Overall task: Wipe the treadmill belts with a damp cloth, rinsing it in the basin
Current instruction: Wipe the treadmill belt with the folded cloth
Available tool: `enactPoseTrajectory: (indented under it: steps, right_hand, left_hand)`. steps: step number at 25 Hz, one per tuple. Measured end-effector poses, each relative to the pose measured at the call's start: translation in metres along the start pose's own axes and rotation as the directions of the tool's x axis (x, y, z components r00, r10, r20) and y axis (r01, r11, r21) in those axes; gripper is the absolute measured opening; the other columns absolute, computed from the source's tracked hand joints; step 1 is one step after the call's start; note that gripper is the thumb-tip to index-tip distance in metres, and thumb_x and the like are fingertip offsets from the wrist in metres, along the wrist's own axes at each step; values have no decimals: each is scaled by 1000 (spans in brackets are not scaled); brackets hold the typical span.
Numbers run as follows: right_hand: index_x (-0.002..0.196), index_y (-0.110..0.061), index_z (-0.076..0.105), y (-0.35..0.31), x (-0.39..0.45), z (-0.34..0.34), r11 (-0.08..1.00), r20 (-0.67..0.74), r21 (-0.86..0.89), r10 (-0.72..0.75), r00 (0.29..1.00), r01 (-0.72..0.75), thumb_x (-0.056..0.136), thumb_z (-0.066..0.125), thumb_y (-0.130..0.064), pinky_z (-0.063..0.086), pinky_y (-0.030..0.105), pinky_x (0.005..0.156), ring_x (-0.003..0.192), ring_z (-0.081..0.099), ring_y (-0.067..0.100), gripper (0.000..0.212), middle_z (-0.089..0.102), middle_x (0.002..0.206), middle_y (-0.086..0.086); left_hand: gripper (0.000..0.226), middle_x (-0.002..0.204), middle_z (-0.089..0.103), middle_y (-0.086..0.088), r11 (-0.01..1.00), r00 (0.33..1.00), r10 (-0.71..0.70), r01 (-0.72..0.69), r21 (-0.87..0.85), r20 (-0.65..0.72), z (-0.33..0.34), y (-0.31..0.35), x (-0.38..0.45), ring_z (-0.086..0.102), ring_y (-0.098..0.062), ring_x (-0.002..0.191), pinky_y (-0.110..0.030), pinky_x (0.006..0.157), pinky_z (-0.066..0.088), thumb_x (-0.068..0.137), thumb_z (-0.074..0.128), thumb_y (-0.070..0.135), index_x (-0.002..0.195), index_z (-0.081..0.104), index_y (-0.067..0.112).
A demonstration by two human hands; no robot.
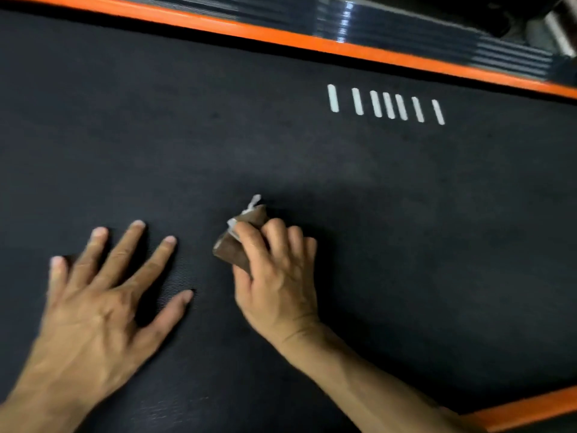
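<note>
The black treadmill belt (281,145) fills nearly the whole view. My right hand (274,276) grips a bunched brown cloth (237,242) with a frayed white edge and holds it down on the belt near the middle. My left hand (106,289) lies flat on the belt to the left of the cloth, fingers spread and straight, holding nothing. The basin is not in view.
An orange side rail (312,42) runs along the belt's far edge, with dark ribbed trim (499,54) behind it. Another orange rail (530,407) shows at the bottom right. Several short white stripes (387,104) are printed on the belt at upper right.
</note>
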State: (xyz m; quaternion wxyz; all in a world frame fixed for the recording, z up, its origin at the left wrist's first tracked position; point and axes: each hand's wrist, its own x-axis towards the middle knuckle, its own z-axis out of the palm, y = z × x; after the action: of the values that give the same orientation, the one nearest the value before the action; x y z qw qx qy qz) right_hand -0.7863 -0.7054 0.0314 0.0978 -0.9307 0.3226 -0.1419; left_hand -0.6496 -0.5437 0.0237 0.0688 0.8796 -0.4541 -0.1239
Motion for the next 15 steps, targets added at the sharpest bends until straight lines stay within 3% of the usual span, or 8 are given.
enactPoseTrajectory:
  steps: [3,9,13,15]
  right_hand:
    - [129,-32,54,3,-2,0,998,10,53,-34,999,34,86,50,-35,37,40,78,96,47,21,43,53,110,-2]
    - [119,-30,58,11,-5,2,986,-76,158,-44,996,55,79,64,-34,36,38,82,96,46,20,41,53,107,-4]
    - [133,-22,52,21,0,-14,935,20,-69,-348,937,349,88,59,-28,33,38,88,107,47,24,46,51,126,3]
    - [137,-25,49,37,0,-31,874,99,-56,-476,874,482,91,54,-22,31,36,91,113,43,22,46,47,128,0]
  left_hand:
    - [74,161,21,-2,1000,1000,-3,3,4,-8,24,-13,9,21,-36,145,-64,110,24,79,26,82,147,15,56]
    - [70,160,23,-1,989,980,-132,140,46,-146,15,21,0,20,-33,146,-58,109,25,77,16,86,143,18,61]
    - [79,162,12,8,984,984,-178,178,-21,-15,-2,24,-1,9,-23,149,-56,115,16,65,16,93,139,19,65]
    - [76,162,12,9,982,982,-186,186,-45,-1,-7,28,-2,9,-22,150,-56,117,12,66,25,93,137,20,66]
